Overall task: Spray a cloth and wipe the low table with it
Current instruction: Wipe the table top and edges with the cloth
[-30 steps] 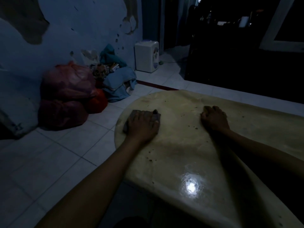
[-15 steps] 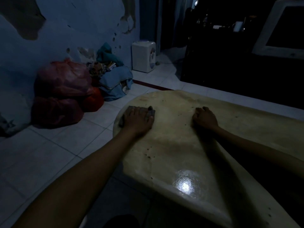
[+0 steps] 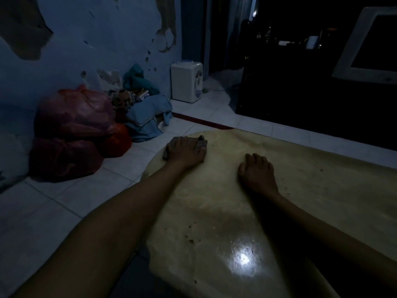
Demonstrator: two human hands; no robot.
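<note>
The left hand (image 3: 186, 152) presses flat on the small dark grey cloth (image 3: 200, 143) at the far-left rim of the glossy beige tabletop (image 3: 214, 222); the right hand (image 3: 257, 174), loosely curled, rests empty just right of the cloth.

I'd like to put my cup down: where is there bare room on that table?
The low table is bare right of the right hand and near the glare. The far-left corner is taken: the left hand presses the cloth there.
</note>
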